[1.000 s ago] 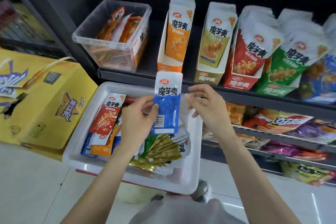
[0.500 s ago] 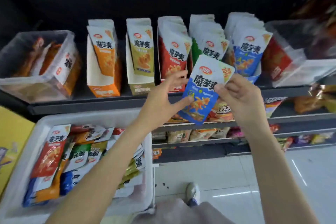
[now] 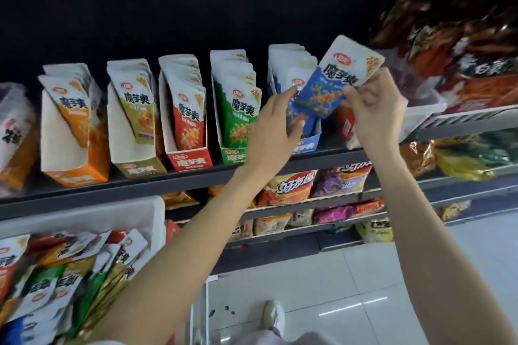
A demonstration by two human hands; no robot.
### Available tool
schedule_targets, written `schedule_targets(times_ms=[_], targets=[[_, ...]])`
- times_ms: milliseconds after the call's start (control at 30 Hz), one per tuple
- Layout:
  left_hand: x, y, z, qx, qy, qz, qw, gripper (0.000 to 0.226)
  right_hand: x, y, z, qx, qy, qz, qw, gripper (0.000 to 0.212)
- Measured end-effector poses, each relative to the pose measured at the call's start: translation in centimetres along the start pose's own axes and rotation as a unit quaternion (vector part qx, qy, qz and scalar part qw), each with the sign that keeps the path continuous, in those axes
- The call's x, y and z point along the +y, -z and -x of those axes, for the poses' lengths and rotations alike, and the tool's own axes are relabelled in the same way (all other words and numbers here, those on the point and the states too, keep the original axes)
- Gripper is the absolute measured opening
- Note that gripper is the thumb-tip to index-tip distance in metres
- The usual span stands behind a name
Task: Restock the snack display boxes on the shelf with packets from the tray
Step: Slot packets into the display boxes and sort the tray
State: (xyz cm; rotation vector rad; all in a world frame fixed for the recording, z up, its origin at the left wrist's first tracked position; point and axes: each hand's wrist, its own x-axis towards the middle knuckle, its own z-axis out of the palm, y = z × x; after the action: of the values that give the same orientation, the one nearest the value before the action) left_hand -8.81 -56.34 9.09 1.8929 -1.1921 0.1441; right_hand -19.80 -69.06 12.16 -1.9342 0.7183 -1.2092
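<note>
Upper right of centre, your right hand (image 3: 372, 109) pinches a tilted blue packet (image 3: 333, 84) above the blue display box (image 3: 307, 143) on the shelf (image 3: 140, 185). Your left hand (image 3: 273, 126), fingers straight, reaches to the box's packets. The tray (image 3: 112, 213) sits lower left.

This is a shop, a small grocery or convenience store by the look of it. Dark metal shelves (image 3: 196, 176) run in tiers, one under another, each packed with bagged snacks. On the upper tier stands a row of open cardboard display boxes (image 3: 187, 158), orange, olive, red, green and blue, each holding many identical packets facing the aisle. Lower tiers carry bright crisp bags (image 3: 291, 186) laid edge to edge. A white tray (image 3: 84, 216) of loose mixed packets sits at the left, and the floor (image 3: 350, 274) is pale glossy tile
</note>
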Motion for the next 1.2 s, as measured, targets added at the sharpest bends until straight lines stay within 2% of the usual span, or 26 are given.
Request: schedule_targets(times_ms=[100, 200, 333, 467, 533, 667, 767, 867, 967, 1100, 1200], targets=[[-1.2, -0.8, 0.7, -0.058, 0.029, -0.053, 0.997, 0.055, 1.8, -2.2, -1.2, -0.040, 0.003, 0.059, 0.997, 0.017], [-1.5, -1.2, 0.6, -0.052, 0.023, -0.085, 0.995, 0.054, 2.8, -3.9, -1.1, -0.076, 0.015, 0.137, 0.987, 0.017], [-1.7, -1.6, 0.5, -0.056, 0.014, -0.143, 0.988, 0.061, 3.0, -5.0, -0.9, -0.062, 0.044, 0.223, 0.972, 0.018], [-2.0, -1.8, 0.6, -0.052, 0.010, -0.146, 0.988, 0.061, 2.7, -5.6, -0.7, -0.055, 0.038, 0.271, 0.960, 0.039], [-2.0, -1.7, 0.6, -0.053, 0.011, -0.137, 0.989, 0.062, 2.5, -5.5, 0.0, -0.033, 0.045, 0.261, 0.964, 0.044], [-1.8, -0.8, 1.1, -0.068, 0.024, -0.086, 0.994, 0.060, 1.2, -4.2, 3.1, 0.033, 0.069, 0.193, 0.978, 0.031], [-1.6, 1.5, 3.0, -0.061, 0.014, -0.011, 0.998, 0.053, -0.6, -3.7, 6.4, 0.038, 0.092, 0.111, 0.989, 0.022], [-1.9, 5.2, 6.0, -0.001, -0.004, 0.044, 0.999, 0.037, -3.1, -4.6, 9.6, -0.030, 0.075, 0.021, 0.996, 0.020], [-3.7, 9.4, 9.9, 0.092, -0.018, 0.036, 0.995, 0.022, -5.7, -6.5, 12.4, -0.158, 0.072, -0.008, 0.985, 0.017], [-8.0, 15.4, 16.5, 0.164, 0.055, -0.029, 0.984, 0.018, -8.6, -11.6, 16.6, -0.344, 0.095, -0.044, 0.933, 0.013], [-11.9, 19.8, 22.0, 0.143, 0.151, -0.121, 0.971, 0.024, -9.9, -16.5, 20.3, -0.445, 0.142, -0.037, 0.883, 0.014]])
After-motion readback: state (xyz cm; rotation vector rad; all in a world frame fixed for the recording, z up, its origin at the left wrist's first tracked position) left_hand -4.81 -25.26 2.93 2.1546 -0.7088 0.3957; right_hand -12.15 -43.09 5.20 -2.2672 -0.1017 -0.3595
